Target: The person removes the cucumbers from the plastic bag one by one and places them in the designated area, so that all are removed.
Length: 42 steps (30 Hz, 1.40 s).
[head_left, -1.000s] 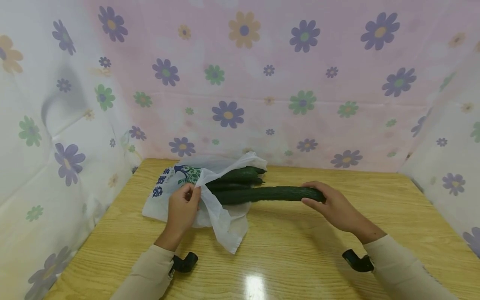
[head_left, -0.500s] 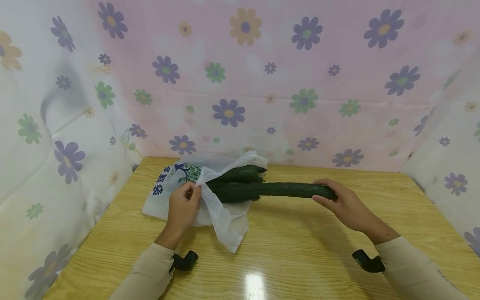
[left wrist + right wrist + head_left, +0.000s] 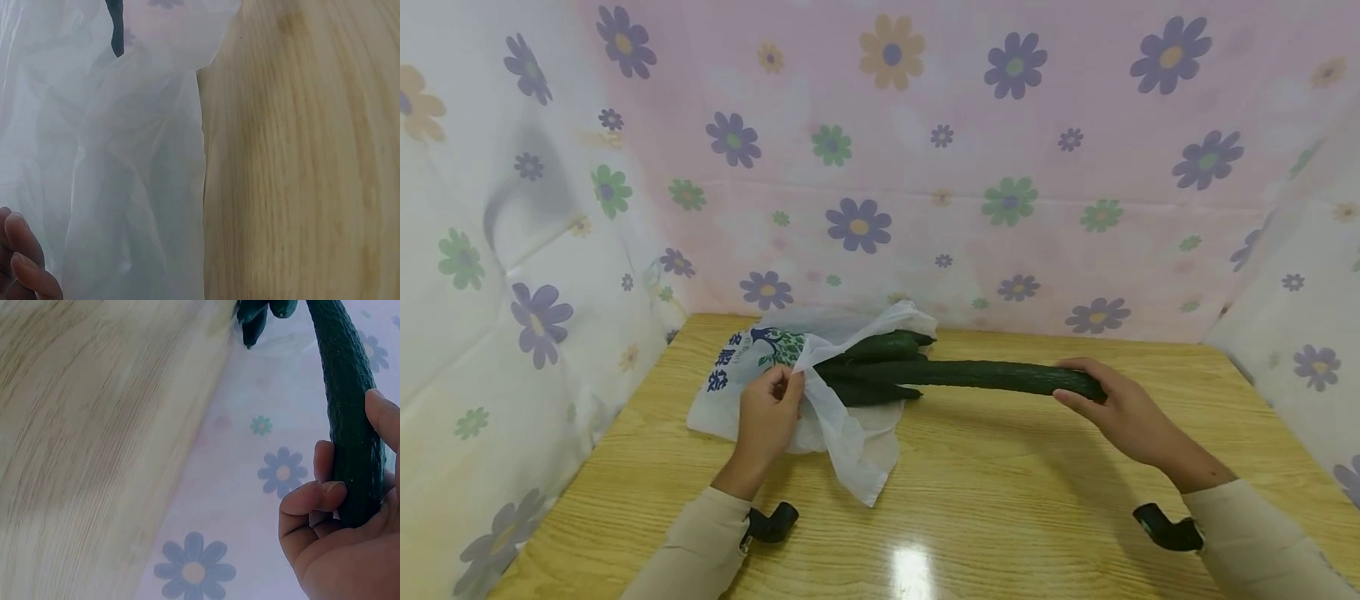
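One long, dark-green, bumpy-skinned cucumber — outer end gripped by the right hand, inner end among more dark-green cucumbers at the mouth of a white, printed plastic bag. Left hand — well apart from the right, pinching the bag's edge. Beneath: yellowish wood-grain table.

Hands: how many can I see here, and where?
2. The left hand pinches the edge of the white bag; the right hand, farther right, grips a cucumber by its outer end.
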### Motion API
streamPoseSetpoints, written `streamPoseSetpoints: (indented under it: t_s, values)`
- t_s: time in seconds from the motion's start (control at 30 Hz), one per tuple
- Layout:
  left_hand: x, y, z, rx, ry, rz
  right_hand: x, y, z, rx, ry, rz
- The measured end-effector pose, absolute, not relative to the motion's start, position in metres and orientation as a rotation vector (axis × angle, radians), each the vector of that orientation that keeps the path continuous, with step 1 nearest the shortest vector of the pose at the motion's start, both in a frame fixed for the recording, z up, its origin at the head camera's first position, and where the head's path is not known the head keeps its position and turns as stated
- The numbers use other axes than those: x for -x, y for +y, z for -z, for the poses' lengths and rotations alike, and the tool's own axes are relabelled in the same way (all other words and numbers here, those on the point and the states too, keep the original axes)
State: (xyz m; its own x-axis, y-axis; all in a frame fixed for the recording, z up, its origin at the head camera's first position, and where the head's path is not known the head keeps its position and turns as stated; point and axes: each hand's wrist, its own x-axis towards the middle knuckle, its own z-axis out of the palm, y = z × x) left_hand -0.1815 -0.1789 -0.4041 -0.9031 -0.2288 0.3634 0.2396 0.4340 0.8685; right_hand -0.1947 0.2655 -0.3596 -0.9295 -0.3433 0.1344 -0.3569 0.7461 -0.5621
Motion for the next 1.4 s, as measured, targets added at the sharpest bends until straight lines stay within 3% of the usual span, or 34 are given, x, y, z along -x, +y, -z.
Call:
streamPoseSetpoints:
  t_s: [1.4]
  values:
    - [0.18,-0.176,0.404,0.03,-2.253,1.461,0.189,0.342,0.357,-0.508,-2.982,-0.893]
